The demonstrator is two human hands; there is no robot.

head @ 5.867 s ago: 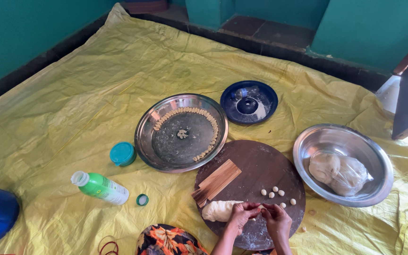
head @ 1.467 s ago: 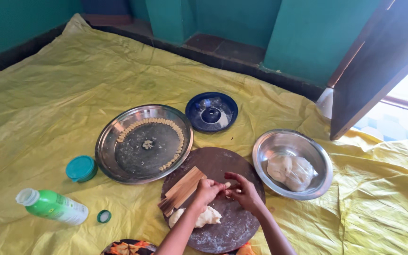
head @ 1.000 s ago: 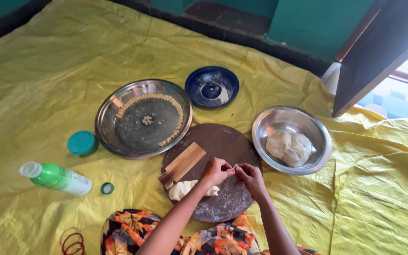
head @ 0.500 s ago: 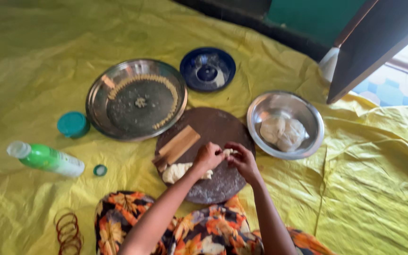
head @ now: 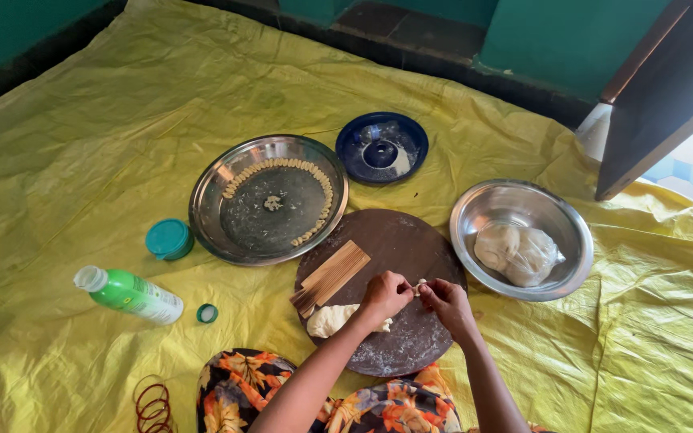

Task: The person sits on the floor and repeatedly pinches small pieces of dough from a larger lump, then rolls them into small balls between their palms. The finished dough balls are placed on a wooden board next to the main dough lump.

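Note:
My left hand [head: 383, 297] and my right hand [head: 445, 301] meet over a round dark wooden board [head: 399, 240], pinching a small bit of dough [head: 419, 285] between their fingertips. A lump of pale dough [head: 330, 319] lies on the board just under my left wrist. A ribbed wooden paddle [head: 332, 276] rests on the board's left side. A steel plate [head: 269, 197] to the left carries a ring of small shaped dough pieces.
A steel bowl [head: 523, 208] with wrapped dough sits to the right, a blue dish [head: 381, 147] behind the board. A green bottle [head: 129, 293], its small cap [head: 207, 313] and a teal lid [head: 168, 238] lie left on the yellow sheet [head: 82, 120]. Red bangles [head: 152, 402] are near me.
The view shifted as my head moved. My hands have stayed together over the board, working a small piece of dough near the lump.

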